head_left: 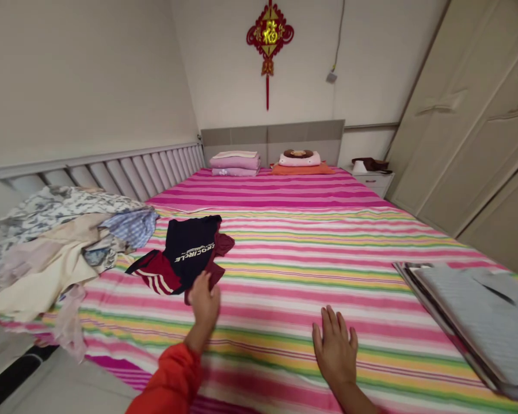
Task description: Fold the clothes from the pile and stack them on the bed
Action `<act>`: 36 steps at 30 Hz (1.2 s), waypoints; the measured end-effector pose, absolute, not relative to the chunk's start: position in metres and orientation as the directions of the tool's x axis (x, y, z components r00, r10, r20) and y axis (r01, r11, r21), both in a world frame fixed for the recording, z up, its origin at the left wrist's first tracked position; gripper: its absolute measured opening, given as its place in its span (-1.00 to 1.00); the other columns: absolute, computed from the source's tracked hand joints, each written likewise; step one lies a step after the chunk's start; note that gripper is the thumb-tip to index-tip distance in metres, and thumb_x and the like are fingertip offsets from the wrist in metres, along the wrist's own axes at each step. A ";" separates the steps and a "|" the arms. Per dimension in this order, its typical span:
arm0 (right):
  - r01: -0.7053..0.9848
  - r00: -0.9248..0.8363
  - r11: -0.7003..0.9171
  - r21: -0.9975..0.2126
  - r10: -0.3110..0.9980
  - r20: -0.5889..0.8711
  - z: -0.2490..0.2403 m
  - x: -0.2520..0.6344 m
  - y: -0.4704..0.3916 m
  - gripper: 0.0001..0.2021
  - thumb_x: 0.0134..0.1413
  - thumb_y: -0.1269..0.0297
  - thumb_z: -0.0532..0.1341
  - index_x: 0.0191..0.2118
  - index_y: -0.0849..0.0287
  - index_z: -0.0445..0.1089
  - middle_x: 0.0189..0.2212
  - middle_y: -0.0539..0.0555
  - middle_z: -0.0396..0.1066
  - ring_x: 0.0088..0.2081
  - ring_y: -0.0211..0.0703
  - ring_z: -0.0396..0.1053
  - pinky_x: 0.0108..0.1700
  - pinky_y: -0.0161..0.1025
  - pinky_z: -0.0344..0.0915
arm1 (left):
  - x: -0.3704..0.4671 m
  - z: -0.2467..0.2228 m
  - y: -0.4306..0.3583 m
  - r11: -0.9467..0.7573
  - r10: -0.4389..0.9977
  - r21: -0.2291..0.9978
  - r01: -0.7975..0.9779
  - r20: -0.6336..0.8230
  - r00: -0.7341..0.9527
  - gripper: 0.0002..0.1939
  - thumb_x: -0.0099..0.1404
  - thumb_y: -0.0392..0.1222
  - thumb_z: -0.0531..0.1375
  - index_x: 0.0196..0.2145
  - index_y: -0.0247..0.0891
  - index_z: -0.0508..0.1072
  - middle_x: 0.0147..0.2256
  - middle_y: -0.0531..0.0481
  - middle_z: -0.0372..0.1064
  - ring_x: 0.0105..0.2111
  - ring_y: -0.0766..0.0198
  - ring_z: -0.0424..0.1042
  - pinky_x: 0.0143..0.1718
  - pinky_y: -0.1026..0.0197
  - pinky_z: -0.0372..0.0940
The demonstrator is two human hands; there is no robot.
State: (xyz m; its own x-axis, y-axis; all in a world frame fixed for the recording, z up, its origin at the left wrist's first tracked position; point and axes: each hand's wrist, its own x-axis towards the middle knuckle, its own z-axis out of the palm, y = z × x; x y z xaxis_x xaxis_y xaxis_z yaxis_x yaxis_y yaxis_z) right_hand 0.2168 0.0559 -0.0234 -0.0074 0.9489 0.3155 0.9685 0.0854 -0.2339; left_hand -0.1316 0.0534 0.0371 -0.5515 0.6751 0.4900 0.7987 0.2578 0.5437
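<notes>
Navy T-shirt [193, 247] with white lettering lay on the left part of the striped bedsheet [293, 253], spread over a maroon garment with white stripes [155, 275]. Furthest left, from where I stood, a pile of crumpled clothes [64, 241] slumped over the bed's near corner, just beside those two garments. The person's left hand [204, 302], coming out of an orange sleeve [172, 382], was at the near edge of the maroon cloth, fingers curled down onto it; whether it pinched the fabric I could not tell. Further right, the right hand [335, 348] lay flat on the sheet, fingers spread, gripping nothing, well apart from the shirt. At the far right edge of the bed sat a grey folding board [470, 322]. Up by the headboard were folded blankets [235, 163] and a pillow [300, 162].
</notes>
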 end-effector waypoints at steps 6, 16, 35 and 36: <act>0.975 -0.002 0.067 -0.213 0.957 0.289 -0.020 0.211 0.056 -0.36 0.28 0.07 -0.19 0.28 0.31 0.25 0.30 0.25 0.18 0.32 0.19 0.05 0.29 0.21 -0.11 | -0.197 0.068 0.043 0.589 0.648 0.426 0.687 0.258 -0.716 -0.60 0.24 -0.21 0.11 -0.01 -0.38 0.50 0.07 -0.41 0.40 0.12 -0.19 0.31 0.13 -0.24 0.09; 0.977 -0.005 0.063 -0.206 0.962 0.271 -0.010 0.207 0.054 -0.39 0.29 0.12 -0.18 0.29 0.32 0.24 0.31 0.24 0.17 0.33 0.17 0.05 0.30 0.21 -0.12 | -0.188 0.125 0.057 0.366 0.661 0.624 0.690 0.348 -0.665 -0.68 0.23 -0.09 0.07 -0.24 -0.27 0.55 -0.17 -0.25 0.52 -0.12 -0.07 0.43 0.01 -0.06 0.21; 0.794 0.022 0.125 -0.595 0.972 0.234 -0.007 0.203 0.023 -0.45 0.26 0.08 -0.08 0.22 0.19 0.33 0.28 0.22 0.22 0.32 0.09 0.09 0.32 0.19 -0.07 | 0.050 0.109 -0.088 0.050 0.997 0.996 0.081 -0.054 0.060 -0.62 0.07 0.10 0.34 -0.35 -0.27 0.46 -0.44 0.06 0.31 -0.39 0.31 0.28 -0.30 0.28 0.23; 0.714 -0.005 0.158 -0.682 0.975 0.220 -0.009 0.203 0.012 -0.46 0.25 0.02 -0.06 0.15 0.16 0.41 0.24 0.22 0.29 0.29 0.10 0.16 0.30 0.17 0.01 | 0.059 0.111 -0.095 0.079 0.983 0.995 0.054 -0.087 0.162 -0.64 0.08 0.08 0.34 -0.34 -0.28 0.48 -0.42 0.05 0.33 -0.38 0.32 0.28 -0.30 0.29 0.23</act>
State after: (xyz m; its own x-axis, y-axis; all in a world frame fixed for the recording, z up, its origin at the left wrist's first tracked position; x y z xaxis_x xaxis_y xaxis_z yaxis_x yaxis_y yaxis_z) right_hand 0.2035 0.0119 -0.0091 -0.0054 0.9754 0.2203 0.7144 0.1579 -0.6817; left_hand 0.0588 -0.0949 0.1113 0.1620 0.9829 -0.0872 0.0541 0.0794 0.9954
